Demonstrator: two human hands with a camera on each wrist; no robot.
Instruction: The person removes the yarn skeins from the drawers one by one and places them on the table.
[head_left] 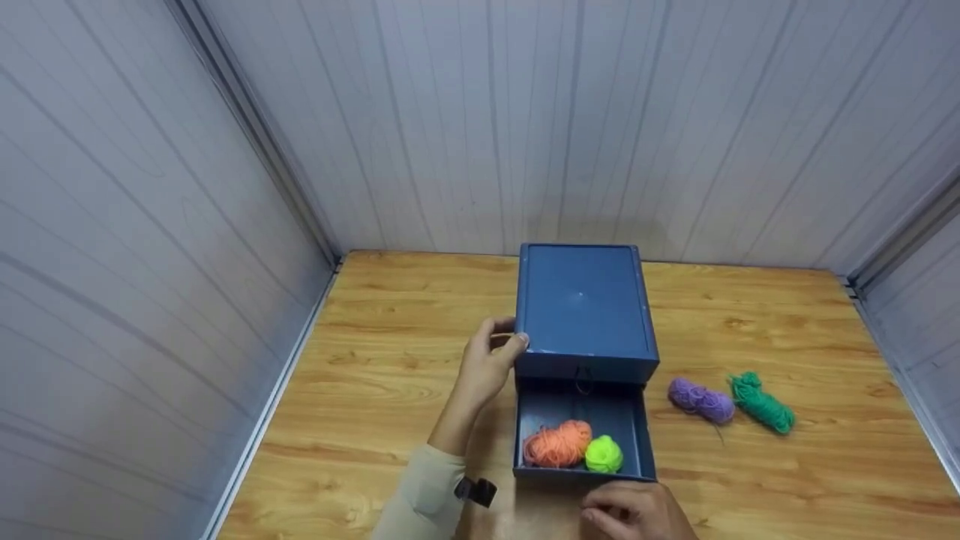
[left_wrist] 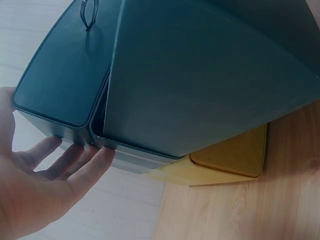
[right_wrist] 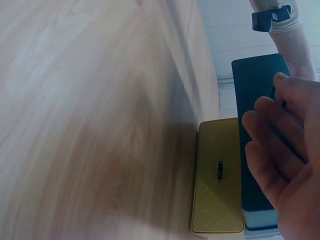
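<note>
A dark blue drawer unit (head_left: 586, 311) stands on the wooden table. Its open drawer (head_left: 622, 409) juts toward me, holding an orange yarn ball (head_left: 559, 445) and a smaller neon-yellow yarn ball (head_left: 604, 454). My left hand (head_left: 487, 367) rests on the unit's left side near the front corner, thumb at the top edge and fingers extended along the side. At the open drawer's front, my right hand (head_left: 634, 510) has its fingers curled and pinches the small dark pull loop (right_wrist: 274, 92), which the fingers partly hide.
Right of the unit lie a purple yarn skein (head_left: 701, 400) and a green one (head_left: 763, 405). Below the blue drawers sits a yellow drawer (right_wrist: 217, 200) with a dark pull. Pale panel walls (head_left: 480, 127) enclose the table at the back and sides.
</note>
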